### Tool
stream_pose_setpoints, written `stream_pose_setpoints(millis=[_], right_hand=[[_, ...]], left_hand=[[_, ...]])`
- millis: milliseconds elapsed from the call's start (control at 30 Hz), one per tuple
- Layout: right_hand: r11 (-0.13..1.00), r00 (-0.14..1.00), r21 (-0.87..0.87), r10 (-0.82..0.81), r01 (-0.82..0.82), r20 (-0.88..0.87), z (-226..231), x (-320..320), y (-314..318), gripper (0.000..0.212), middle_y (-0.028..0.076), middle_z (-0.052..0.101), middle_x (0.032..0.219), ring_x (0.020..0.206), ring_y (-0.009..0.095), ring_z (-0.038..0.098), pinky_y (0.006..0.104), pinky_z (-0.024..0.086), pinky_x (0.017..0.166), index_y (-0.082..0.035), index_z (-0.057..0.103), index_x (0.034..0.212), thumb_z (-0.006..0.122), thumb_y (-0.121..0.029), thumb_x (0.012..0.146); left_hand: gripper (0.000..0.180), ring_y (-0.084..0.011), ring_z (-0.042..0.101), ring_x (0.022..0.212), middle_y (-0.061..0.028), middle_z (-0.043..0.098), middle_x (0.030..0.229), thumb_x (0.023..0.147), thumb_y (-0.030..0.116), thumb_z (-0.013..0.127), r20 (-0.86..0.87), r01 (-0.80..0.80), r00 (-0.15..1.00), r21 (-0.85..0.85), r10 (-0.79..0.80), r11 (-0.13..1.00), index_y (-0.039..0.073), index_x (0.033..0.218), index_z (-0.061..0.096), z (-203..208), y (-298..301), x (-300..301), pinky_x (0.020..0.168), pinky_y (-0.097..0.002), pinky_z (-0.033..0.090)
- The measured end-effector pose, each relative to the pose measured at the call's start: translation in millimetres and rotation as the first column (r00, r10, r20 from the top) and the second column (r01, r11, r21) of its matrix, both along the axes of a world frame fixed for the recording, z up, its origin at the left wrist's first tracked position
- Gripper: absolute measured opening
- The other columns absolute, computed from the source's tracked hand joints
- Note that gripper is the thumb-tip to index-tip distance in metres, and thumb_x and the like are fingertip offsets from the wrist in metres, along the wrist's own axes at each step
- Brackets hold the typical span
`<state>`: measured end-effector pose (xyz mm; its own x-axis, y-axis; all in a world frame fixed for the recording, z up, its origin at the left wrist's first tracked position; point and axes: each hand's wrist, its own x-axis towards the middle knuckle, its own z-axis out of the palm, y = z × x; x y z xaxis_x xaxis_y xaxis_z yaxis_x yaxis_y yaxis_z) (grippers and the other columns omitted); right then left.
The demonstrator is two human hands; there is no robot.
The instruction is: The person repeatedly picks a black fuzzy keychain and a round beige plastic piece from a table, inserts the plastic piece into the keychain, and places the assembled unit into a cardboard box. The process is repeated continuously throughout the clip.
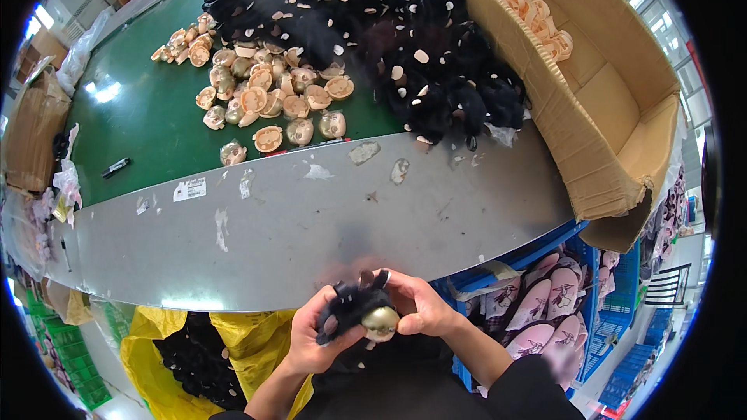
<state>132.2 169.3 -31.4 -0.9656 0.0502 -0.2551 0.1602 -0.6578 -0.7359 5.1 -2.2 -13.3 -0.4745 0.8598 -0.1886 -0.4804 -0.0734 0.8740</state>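
Observation:
Close to my body, below the table's near edge, my left hand (311, 338) is closed round a black plush piece (348, 309) with small ear-like parts. A shiny gold and peach plastic doll head piece (380, 325) sits against the plush on its right side. My right hand (424, 305) grips this piece, its thumb on the right edge and its fingers behind the plush. Where the plush and the plastic meet is partly hidden by my fingers.
On the green table surface (148, 120) lie a pile of plastic doll face pieces (268, 101), a heap of black plush pieces (327, 8) and a marker (116, 168). A cardboard box (622, 140) stands at right. Below are a yellow bag (257, 342) and blue crates (599, 327).

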Motion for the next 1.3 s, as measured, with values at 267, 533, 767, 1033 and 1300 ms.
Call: stream_pose_setpoints(millis=[267,533,767,1033,1300], right_hand=[[0.987,0.989,-0.093,0.136,-0.130,0.061,-6,4,3,0.075,0.007,0.062,0.127,0.121,0.017,0.057,0.0351,0.042,0.111,0.001,0.054,0.139,0.088,-0.032,0.081],[0.999,0.998,0.006,0.047,-0.047,-0.037,17,5,-8,0.055,0.007,0.052,0.129,0.119,0.017,0.052,0.0314,0.043,0.102,0.001,0.060,0.126,0.087,-0.016,0.081],[0.460,0.922,0.811,-0.047,0.361,-0.383,49,4,-21,0.036,0.012,0.061,0.102,0.086,0.027,0.060,0.0355,0.051,0.075,0.001,0.065,0.093,0.090,-0.017,0.075],[0.214,0.815,0.801,0.038,0.559,-0.579,44,1,-26,0.026,0.007,0.061,0.093,0.075,0.026,0.059,0.0356,0.050,0.065,-0.004,0.061,0.083,0.071,-0.002,0.059],[0.201,0.735,0.737,0.101,0.645,-0.671,41,-3,-11,0.021,0.008,0.057,0.085,0.062,0.022,0.053,0.0312,0.048,0.054,-0.004,0.060,0.079,0.068,-0.003,0.059]], left_hand=[[0.040,-0.0104,0.059,0.103,-0.0020,0.064,0.112,0.086,0.002,0.075,0.108,-0.026,0.994,0.012,0.025,1.000,0.001,0.124,0.060,-6,-5,1,0.092,-0.0265,0.047],[0.028,-0.0157,0.053,0.104,-0.0055,0.058,0.113,0.084,0.001,0.075,0.108,0.055,0.993,0.025,-0.058,0.998,0.003,0.109,0.062,-6,-7,-5,0.096,-0.0305,0.042],[0.046,-0.0265,0.049,0.118,-0.0138,0.045,0.120,0.078,0.016,0.086,0.004,0.187,0.981,0.251,-0.194,0.950,0.002,0.112,0.058,-7,-10,-10,0.103,-0.0427,0.041],[0.036,-0.0236,0.051,0.094,-0.0095,0.043,0.106,0.083,0.030,0.084,-0.338,0.135,0.941,0.339,-0.013,0.931,0.006,0.098,0.062,-2,-9,-12,0.104,-0.0552,0.044],[0.028,-0.0246,0.057,0.091,-0.0078,0.053,0.099,0.082,0.022,0.083,-0.550,0.008,0.810,0.352,0.201,0.936,0.004,0.094,0.064,7,7,-7,0.097,-0.0512,0.046]])
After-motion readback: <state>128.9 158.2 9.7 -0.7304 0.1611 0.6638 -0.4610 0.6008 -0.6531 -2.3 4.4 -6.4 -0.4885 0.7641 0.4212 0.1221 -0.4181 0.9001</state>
